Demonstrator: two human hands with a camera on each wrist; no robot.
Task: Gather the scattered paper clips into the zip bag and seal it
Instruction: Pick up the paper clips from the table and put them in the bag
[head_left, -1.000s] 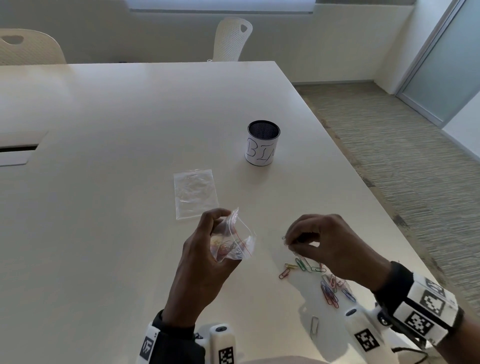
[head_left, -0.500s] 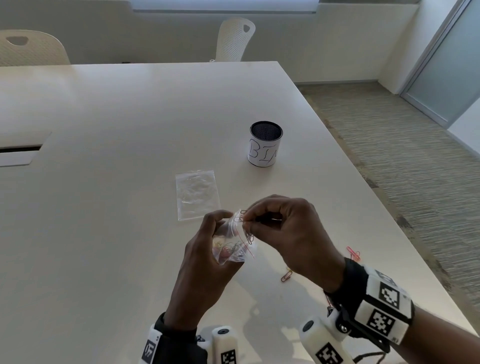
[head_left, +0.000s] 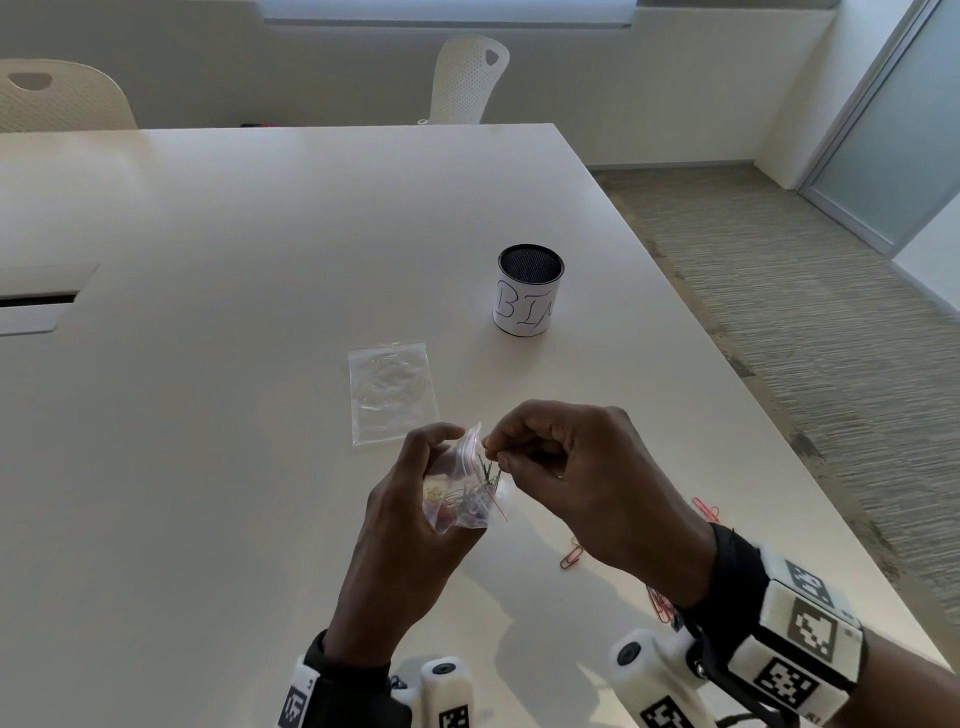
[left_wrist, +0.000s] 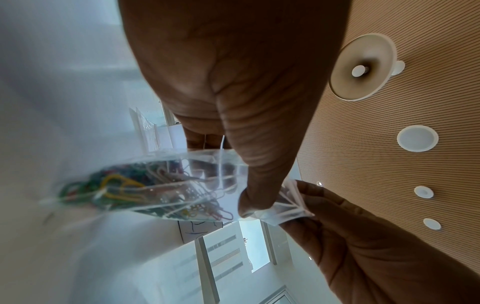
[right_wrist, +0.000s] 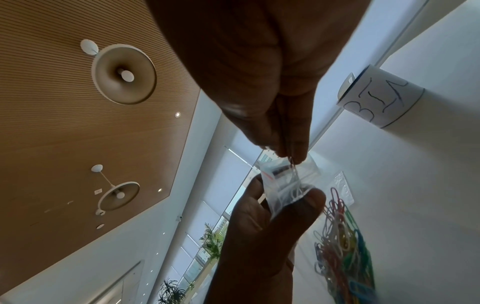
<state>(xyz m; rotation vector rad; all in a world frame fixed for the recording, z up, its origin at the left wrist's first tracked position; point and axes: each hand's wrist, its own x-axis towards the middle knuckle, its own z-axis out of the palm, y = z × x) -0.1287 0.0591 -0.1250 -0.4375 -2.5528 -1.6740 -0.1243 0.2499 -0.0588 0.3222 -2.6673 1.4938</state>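
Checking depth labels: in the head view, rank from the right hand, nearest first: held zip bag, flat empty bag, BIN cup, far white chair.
1. Held zip bag: at the right hand fingers, gripped by the left hand.
2. Flat empty bag: on the table, just beyond.
3. BIN cup: farther back.
4. White chair: past the table's far edge.

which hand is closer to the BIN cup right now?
Right. The right hand, pinching paper clips at the mouth of the zip bag, sits just below the BIN cup in the head view. The left hand, holding the bag, is lower and further left.
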